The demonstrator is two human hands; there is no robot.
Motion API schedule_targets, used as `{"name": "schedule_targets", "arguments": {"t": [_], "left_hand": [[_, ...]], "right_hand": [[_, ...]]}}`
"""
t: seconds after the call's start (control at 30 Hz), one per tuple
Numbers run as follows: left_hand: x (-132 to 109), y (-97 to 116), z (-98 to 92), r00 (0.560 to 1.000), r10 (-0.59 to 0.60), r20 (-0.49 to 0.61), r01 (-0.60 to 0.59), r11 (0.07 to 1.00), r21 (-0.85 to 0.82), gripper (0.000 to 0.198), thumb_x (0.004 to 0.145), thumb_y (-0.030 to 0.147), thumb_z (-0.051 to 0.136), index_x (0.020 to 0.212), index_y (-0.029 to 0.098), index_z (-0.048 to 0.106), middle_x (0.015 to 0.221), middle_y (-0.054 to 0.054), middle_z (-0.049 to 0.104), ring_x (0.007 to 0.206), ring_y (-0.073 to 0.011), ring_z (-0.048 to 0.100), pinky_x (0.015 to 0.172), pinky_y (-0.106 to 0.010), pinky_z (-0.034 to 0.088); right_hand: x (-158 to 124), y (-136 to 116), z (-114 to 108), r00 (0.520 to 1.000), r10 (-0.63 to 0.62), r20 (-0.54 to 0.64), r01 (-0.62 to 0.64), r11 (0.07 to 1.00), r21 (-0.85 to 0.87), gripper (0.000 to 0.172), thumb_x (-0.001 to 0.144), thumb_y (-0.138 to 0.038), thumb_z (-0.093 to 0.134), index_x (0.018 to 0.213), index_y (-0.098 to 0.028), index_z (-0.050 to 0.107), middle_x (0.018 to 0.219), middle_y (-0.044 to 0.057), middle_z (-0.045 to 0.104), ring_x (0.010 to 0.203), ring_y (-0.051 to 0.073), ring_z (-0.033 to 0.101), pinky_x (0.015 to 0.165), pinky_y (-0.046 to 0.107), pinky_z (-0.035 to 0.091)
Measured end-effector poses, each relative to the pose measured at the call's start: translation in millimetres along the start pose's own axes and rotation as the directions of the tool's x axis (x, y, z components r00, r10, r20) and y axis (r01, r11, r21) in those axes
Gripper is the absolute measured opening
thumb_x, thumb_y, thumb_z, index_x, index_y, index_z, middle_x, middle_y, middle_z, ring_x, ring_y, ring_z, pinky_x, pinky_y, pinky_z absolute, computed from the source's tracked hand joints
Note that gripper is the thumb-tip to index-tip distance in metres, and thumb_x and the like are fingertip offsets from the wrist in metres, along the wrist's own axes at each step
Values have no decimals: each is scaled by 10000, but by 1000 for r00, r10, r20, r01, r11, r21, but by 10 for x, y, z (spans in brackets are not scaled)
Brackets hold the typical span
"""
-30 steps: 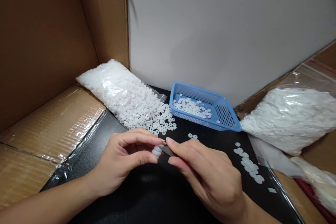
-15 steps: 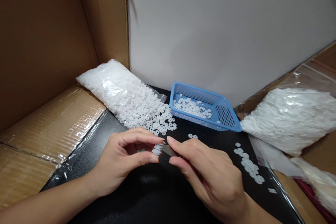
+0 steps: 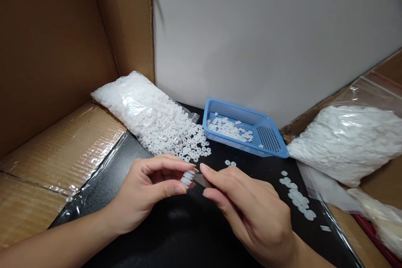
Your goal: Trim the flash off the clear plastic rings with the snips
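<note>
My left hand (image 3: pixel 152 186) pinches a small stack of white ringed plastic pieces (image 3: pixel 187 179) between thumb and fingertips. Close by on the right, my right hand (image 3: pixel 251 205) is closed on a thin flat blade (image 3: pixel 203 180), its tip at the stack's side; whether it touches cannot be made out. The blade's rear end is hidden in the fingers. Beyond my left hand, loose white plastic rings (image 3: pixel 194 144) spill from a clear bag (image 3: pixel 135 104). To the right of my right hand lies a group of white discs (image 3: pixel 297 197).
A blue perforated basket (image 3: pixel 246 146) with white rings in it stands at the back of the black table (image 3: pixel 150 243). A full clear bag (image 3: pixel 351 142) of white pieces leans at the right. Cardboard (image 3: pixel 63 142) borders the left, and a pale wall (image 3: pixel 251 42) stands behind.
The stack in my left fingers has shifted slightly, and the blade in my right hand has changed its angle a little. The bags, basket and loose rings stay put.
</note>
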State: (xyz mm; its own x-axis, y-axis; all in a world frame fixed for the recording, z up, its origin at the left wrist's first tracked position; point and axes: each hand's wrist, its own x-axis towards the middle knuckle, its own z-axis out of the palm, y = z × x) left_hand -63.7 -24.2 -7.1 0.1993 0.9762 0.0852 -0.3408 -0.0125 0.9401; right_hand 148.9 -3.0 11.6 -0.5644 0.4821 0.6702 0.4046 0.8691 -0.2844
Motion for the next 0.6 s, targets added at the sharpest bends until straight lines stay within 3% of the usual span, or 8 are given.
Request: {"name": "schedule_targets", "arguments": {"t": [0.33, 0.6], "left_hand": [[20, -4, -18, 992, 125, 0, -124, 985, 118, 259, 801, 152, 825, 993, 327, 834, 936, 0, 783, 872, -118, 696, 779, -167, 555], [11, 23, -10, 989, 146, 14, -146, 976, 163, 296, 795, 122, 823, 1001, 335, 833, 943, -1, 790, 871, -120, 710, 772, -164, 567]], "right_hand": [[2, -1, 12, 1000, 24, 0, -24, 998, 60, 241, 1002, -124, 558, 1225, -70, 630, 776, 78, 697, 648, 157, 660, 553, 256, 539], [-6, -13, 28, 1000, 27, 1, -27, 996, 81, 245, 1003, -118, 553, 1229, -65, 631, 767, 78, 682, 641, 156, 646, 548, 261, 522]]}}
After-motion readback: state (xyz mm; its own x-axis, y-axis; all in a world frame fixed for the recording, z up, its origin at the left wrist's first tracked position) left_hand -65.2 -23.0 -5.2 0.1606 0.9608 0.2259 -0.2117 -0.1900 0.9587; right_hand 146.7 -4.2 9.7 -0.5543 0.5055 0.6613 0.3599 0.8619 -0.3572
